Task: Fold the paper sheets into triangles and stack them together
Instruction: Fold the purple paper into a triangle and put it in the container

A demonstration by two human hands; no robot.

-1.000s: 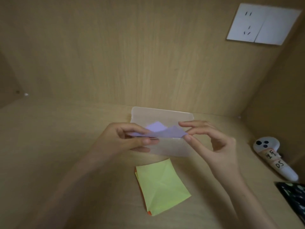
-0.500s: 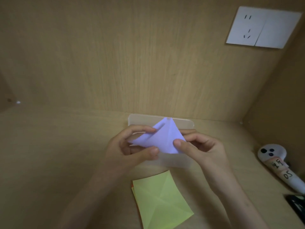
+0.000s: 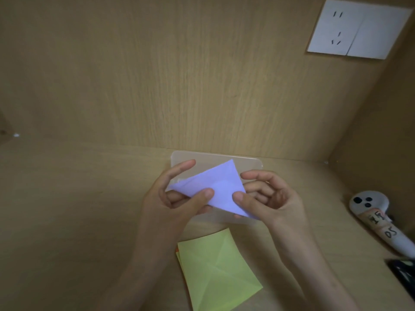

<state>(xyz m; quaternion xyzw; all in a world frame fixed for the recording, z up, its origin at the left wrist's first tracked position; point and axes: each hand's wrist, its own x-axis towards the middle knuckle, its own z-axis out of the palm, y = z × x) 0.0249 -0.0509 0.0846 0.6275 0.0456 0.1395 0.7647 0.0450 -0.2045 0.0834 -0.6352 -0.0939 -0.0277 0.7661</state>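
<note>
Purple paper [image 3: 215, 187] between both hands [image 3: 224, 198]

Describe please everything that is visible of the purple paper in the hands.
The purple paper is a thin, pale lilac sheet, matte, apparently folded into a rough triangle with one corner pointing up. It is held tilted above the desk, in front of a clear plastic box. The left hand pinches its left part and the right hand its right part, each thumb pressing on the front face.

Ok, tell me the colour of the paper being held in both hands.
Light purple. The paper, pinched by the left hand and right hand, shows in the head view.
</note>
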